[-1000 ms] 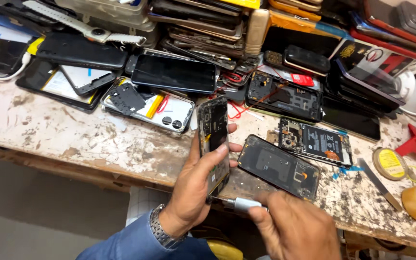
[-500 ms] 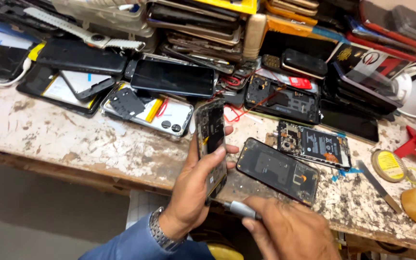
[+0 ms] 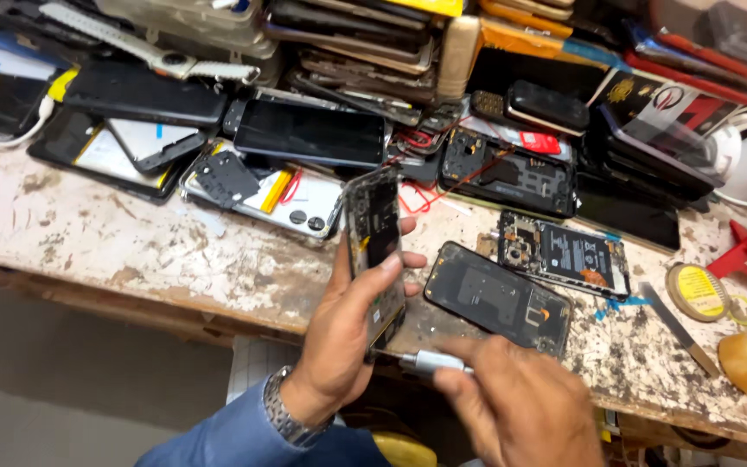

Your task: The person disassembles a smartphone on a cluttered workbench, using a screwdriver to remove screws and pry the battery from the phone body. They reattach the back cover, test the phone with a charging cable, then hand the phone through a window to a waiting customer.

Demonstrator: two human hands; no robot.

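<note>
You're at a phone repair workshop; a scarred, paint-flecked workbench (image 3: pixel 88 251), stacked phones (image 3: pixel 347 43), opened handsets (image 3: pixel 564 255), a solder reel (image 3: pixel 698 291).

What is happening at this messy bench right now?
A person holds an opened phone upright in the left hand, above the edge of the worn workbench. The right hand holds a small silver tool with its tip at the phone's lower end. Another opened phone body lies flat on the bench just beside it, and many more phones and parts are piled behind.
</note>
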